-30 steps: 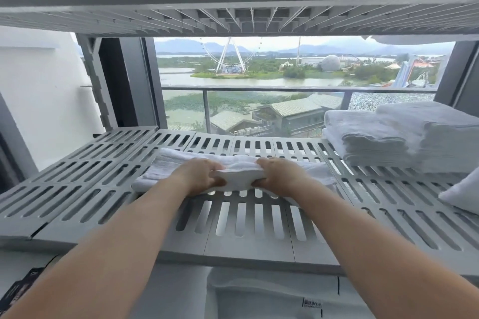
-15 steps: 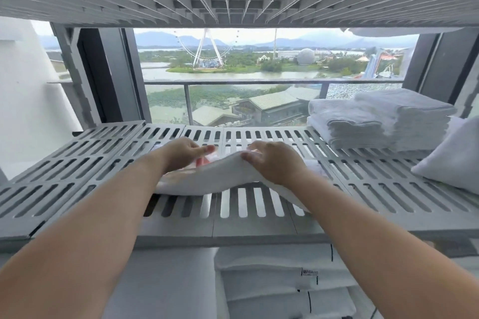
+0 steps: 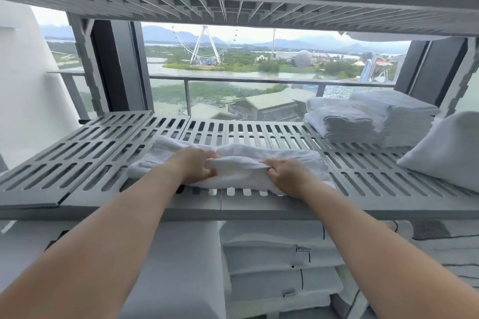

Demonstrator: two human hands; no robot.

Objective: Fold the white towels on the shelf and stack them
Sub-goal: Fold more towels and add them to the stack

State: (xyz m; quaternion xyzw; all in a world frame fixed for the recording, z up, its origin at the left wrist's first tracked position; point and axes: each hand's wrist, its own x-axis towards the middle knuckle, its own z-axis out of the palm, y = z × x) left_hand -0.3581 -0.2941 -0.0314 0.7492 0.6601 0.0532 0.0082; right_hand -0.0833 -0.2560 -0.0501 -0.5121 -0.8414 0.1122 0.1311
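The white towel (image 3: 233, 163) is pinched along a raised fold by the left hand (image 3: 193, 166) and right hand (image 3: 286, 176). If released unevenly, the fold could probably slump; the underside is hidden on the shelf (image 3: 77, 153).

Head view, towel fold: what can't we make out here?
Towel: the number of layers, because the left hand and right hand gripping it cover the folds.
Folded stack at back right: the towel count, because the edges blur together.
Pillow: its full shape, cut off by the right edge of the picture.
Linens below: their tops, hidden by the front of the shelf.
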